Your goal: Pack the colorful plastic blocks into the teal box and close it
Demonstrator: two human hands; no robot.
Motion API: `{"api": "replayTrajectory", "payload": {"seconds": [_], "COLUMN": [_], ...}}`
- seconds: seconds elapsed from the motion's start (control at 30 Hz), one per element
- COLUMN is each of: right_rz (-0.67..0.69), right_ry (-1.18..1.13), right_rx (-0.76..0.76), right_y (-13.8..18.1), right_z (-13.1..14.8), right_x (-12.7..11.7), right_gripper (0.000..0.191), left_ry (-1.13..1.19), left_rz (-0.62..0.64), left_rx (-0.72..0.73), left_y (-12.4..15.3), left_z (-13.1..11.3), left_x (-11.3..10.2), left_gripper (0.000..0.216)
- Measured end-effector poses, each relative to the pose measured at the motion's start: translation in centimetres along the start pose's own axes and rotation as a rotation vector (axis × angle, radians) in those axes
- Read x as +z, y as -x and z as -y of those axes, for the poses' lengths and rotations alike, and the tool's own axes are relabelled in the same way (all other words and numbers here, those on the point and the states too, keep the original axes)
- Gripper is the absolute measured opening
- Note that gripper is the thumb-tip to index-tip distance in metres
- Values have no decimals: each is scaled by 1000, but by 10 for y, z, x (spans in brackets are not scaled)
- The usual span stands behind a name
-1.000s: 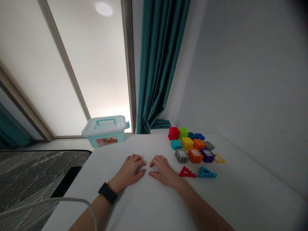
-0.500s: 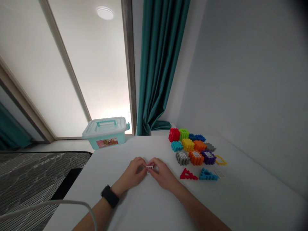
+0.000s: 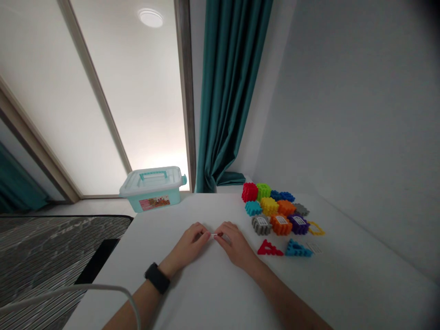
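Observation:
A small white window-grid piece is pinched between my two hands, seen almost edge-on and partly covered by fingers. My left hand, with a black watch on its wrist, closes thumb and finger on one end. At the other end, my right hand pinches it in the same way. To the right lie a red triangular piece and a blue triangular piece, with another white grid piece beside them.
Stacks of notched building pieces stand at the right, among them gray, orange, purple and yellow. A lidded turquoise box sits at the table's back left. A pale cable crosses the lower left.
The white piece has tipped from showing its grid face to nearly edge-on. Both hands still pinch it at about the same spot.

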State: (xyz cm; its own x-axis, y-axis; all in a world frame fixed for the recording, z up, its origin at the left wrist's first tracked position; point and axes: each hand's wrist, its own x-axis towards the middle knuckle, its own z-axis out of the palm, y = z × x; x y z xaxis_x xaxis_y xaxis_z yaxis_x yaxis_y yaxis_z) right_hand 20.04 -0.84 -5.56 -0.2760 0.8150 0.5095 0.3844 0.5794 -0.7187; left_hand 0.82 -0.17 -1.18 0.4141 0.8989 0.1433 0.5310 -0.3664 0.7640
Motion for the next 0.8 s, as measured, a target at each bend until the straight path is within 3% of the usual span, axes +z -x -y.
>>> {"api": "replayTrajectory", "payload": {"seconds": [0.23, 0.33, 0.53, 0.8], "right_rz": [-46, -66, -72, -72], "right_ry": [49, 30, -36, -2], "right_rx": [-114, -79, 21, -46], "right_y": [1, 2, 5, 6], "right_z": [2, 3, 9, 11], "right_x": [-3, -3, -5, -12], "right_gripper": [13, 10, 42, 40], "left_ry": [35, 36, -202, -430], "left_rz": [75, 26, -50, -202], "left_rx": [43, 100, 273, 448], "left_y": [2, 3, 6, 9], "left_z": [2, 2, 6, 13], "left_x": [-4, -6, -10, -15], "left_gripper": [33, 29, 31, 33]}}
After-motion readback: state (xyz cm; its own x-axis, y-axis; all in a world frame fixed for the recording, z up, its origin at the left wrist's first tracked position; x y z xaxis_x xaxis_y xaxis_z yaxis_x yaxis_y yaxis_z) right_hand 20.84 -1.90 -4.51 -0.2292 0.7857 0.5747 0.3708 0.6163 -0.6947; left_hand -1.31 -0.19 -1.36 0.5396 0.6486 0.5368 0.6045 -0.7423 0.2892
